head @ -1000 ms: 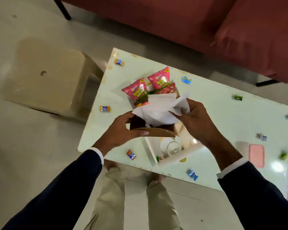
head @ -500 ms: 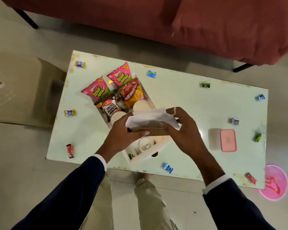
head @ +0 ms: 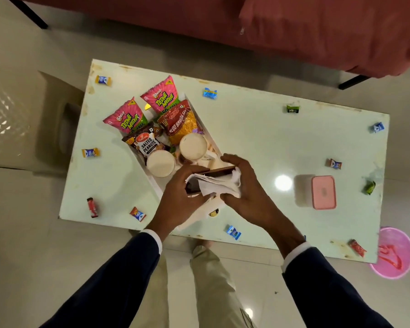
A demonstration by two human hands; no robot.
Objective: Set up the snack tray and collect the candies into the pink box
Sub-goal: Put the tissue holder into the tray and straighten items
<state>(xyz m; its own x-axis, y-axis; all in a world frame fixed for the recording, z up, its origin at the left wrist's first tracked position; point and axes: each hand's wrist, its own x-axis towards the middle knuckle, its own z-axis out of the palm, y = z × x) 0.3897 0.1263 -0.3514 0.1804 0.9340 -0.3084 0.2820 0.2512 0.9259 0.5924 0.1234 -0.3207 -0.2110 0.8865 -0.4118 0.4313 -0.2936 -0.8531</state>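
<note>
A white snack tray point(head: 154, 183) sits slanted on the pale table point(head: 253, 138), holding snack packets point(head: 160, 119) and two white cups point(head: 192, 146). Over the tray's near end, my left hand point(head: 182, 192) and my right hand point(head: 244, 192) both grip a brown wooden napkin holder point(head: 213, 172) stuffed with white napkins point(head: 213, 185). The pink box point(head: 323, 192) stands closed to the right of my hands. Several wrapped candies lie scattered on the table, such as a blue one point(head: 209, 93), a green one point(head: 292, 109) and a red one point(head: 92, 207).
A beige plastic stool point(head: 21, 119) stands left of the table. A red sofa point(head: 294, 27) runs along the far side. A pink round lid point(head: 392, 253) lies on the floor by the table's near right corner. My legs are below the near edge.
The hands have lowered the napkin holder toward the tray's near end, and the loose napkins are now folded down into it. The view has shifted so more of the table shows.
</note>
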